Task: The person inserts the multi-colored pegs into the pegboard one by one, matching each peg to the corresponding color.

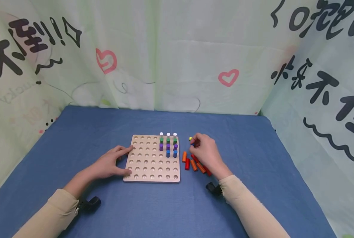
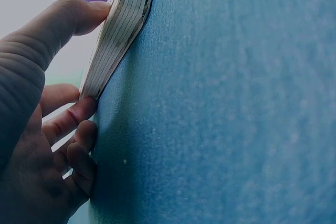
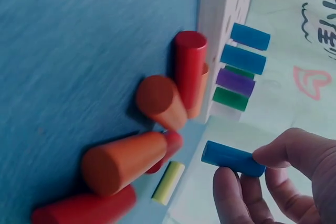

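Note:
A wooden pegboard [image 1: 147, 162] with rows of round holes lies on the table. Purple pegs [image 1: 161, 147], green pegs, white pegs and two blue pegs [image 1: 168, 153] stand upright in its right-hand columns. My left hand [image 1: 107, 164] rests at the board's left edge, thumb and index finger spread apart along it. Between thumb and fingers, my right hand [image 1: 206, 150] pinches a blue peg [image 3: 231, 158], raised above the loose pegs beyond the board's right side.
Right of the board lie several loose orange pegs [image 1: 194, 165] and red pegs [image 1: 187, 164], some touching. A yellow peg [image 3: 168, 183] lies farther off. Blue cloth [image 1: 111, 211] covers the table, with a printed curtain [image 1: 177, 72] behind and at both sides.

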A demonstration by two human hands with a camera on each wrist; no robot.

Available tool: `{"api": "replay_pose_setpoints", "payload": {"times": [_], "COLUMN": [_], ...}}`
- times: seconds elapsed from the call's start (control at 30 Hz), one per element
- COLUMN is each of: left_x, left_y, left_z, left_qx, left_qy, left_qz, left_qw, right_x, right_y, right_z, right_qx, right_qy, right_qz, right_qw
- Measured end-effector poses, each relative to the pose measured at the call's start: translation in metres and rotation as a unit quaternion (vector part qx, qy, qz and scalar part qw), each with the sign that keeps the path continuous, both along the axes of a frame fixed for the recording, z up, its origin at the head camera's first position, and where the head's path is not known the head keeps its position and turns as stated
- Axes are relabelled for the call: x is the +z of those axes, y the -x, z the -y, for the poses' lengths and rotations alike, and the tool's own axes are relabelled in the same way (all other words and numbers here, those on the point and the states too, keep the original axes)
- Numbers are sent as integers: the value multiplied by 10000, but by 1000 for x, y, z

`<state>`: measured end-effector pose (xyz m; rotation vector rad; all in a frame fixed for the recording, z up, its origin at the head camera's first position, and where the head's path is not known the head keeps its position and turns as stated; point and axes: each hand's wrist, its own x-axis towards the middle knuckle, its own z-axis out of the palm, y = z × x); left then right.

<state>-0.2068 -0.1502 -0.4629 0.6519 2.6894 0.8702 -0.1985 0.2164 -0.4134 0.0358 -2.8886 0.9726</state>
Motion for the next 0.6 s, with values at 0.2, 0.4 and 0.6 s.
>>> {"api": "replay_pose_setpoints", "payload": {"times": [0.2,0.4,0.6], "left_x": [0,0,0], "left_y": [0,0,0], "left_z": [1,0,0], "left_qx": [-23,17,20], "left_qy": [-1,41,46], "left_qz": [-1,42,26], "left_qw": [10000,10000,10000], "right_x": [5,9,7], "right_y": [-2,-4,-4], "right_z": [8,19,33], "right_qx": [39,89,136], "right_qy": [399,749,1057], "right_qz": [-51,-212,-217], "right_qw": [9992,9969,9941]}}
